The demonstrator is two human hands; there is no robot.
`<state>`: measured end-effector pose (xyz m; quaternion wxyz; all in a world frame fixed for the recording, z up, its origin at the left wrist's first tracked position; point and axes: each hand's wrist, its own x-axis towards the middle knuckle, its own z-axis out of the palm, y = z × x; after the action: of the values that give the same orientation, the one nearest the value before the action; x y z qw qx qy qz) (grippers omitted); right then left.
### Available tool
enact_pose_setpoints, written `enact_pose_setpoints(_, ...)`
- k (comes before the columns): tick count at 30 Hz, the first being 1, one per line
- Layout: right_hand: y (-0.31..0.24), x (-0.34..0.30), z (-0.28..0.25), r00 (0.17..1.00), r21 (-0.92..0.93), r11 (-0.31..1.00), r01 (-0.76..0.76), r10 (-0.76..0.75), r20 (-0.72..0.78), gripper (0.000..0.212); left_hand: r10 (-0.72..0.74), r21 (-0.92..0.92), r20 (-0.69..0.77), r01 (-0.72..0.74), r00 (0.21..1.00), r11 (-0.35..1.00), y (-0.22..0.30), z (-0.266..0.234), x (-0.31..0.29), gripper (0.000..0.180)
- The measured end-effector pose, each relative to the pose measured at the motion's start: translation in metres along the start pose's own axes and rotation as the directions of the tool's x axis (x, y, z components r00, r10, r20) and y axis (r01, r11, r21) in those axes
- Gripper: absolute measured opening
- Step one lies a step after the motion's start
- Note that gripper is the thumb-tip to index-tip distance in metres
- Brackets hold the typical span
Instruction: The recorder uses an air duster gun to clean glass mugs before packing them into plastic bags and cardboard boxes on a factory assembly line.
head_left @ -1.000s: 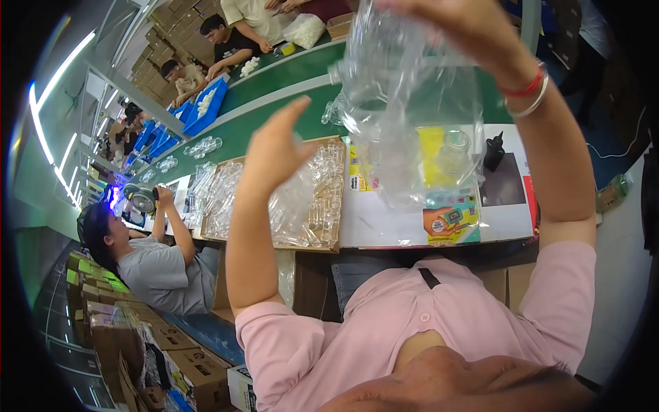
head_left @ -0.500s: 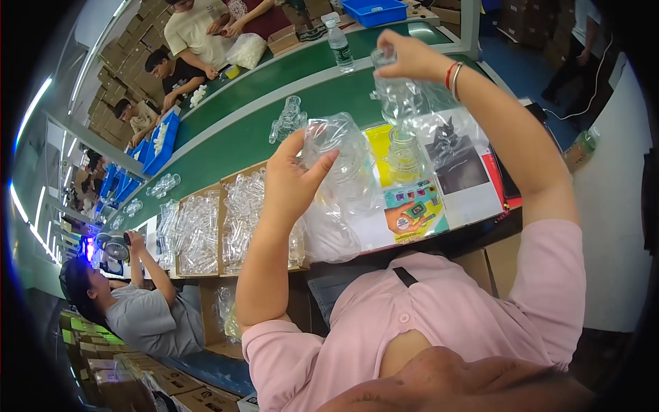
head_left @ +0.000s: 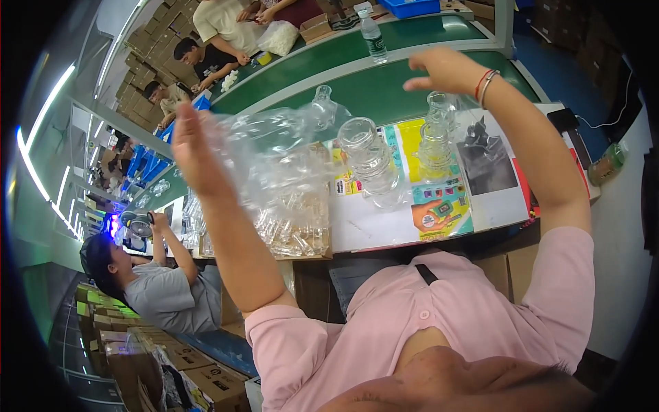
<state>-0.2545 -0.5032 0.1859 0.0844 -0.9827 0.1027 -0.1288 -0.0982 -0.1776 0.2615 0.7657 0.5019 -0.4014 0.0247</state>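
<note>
Plastic, clear and crinkled, is forming the bag (head_left: 268, 134) that is spreading out beside your left hand (head_left: 200, 154). That hand is pointing its fingertips upward, its inner side turning toward the bag; blur is hiding whether the fingers are gripping the film, so you cannot tell. Your left forearm is slanting up and leftward from its pink sleeve (head_left: 285, 340).

Your right hand (head_left: 446, 70) is hovering with fingers spreading leftward and thumb sitting apart below them, nothing visible between. Its wrist is wearing red and silver bands (head_left: 487, 84), and the forearm is bending inward from the elbow.

Near that hand, one clear ridged piece (head_left: 434, 152) is standing on the white surface (head_left: 371, 230); another clear piece (head_left: 374, 165) is standing to its left, between your hands. Under and beside the bag, a cardboard box (head_left: 328, 226) is holding many clear tubes (head_left: 292, 235). A colourful printed sheet (head_left: 439, 214) is lying in front of the ridged pieces.

Farther out, a green belt (head_left: 405, 62) is running across, with a water bottle (head_left: 374, 41) standing beyond your right hand. At left, a co-worker in grey (head_left: 171, 295) is holding a round object (head_left: 137, 223).
</note>
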Motion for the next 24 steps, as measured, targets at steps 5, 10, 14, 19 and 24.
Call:
enact_pose_setpoints(5, -0.093, -0.014, -0.041, 0.940, 0.170, 0.927, 0.335, -0.317, -0.126, 0.055, 0.177, 0.425, 0.017, -0.168, 0.984, 0.890, 0.011, -0.035, 0.007, 0.027)
enact_pose_setpoints(10, -0.125, -0.007, -0.002, 0.895, 0.131, 0.886, 0.445, -0.447, -0.018, 0.055, -0.036, 0.614, 0.282, -0.151, 0.959, 0.775, -0.036, -0.040, -0.020, 0.014)
enact_pose_setpoints(14, -0.128, 0.002, -0.031, 0.901, 0.173, 0.885, 0.431, -0.434, -0.027, 0.052, -0.414, 0.797, 0.375, -0.061, 0.829, 0.601, -0.087, -0.024, -0.080, 0.034)
enact_pose_setpoints(19, -0.136, 0.006, -0.115, 0.927, 0.271, 0.887, 0.375, -0.358, -0.112, 0.067, -0.439, 0.652, 0.384, 0.098, 0.813, 0.752, -0.130, 0.012, -0.124, 0.060)
enact_pose_setpoints(24, -0.138, -0.004, -0.150, 0.924, 0.128, 0.956, 0.263, -0.212, -0.318, 0.065, -0.376, 0.494, 0.366, 0.165, 0.851, 0.854, -0.146, 0.033, -0.121, 0.033)
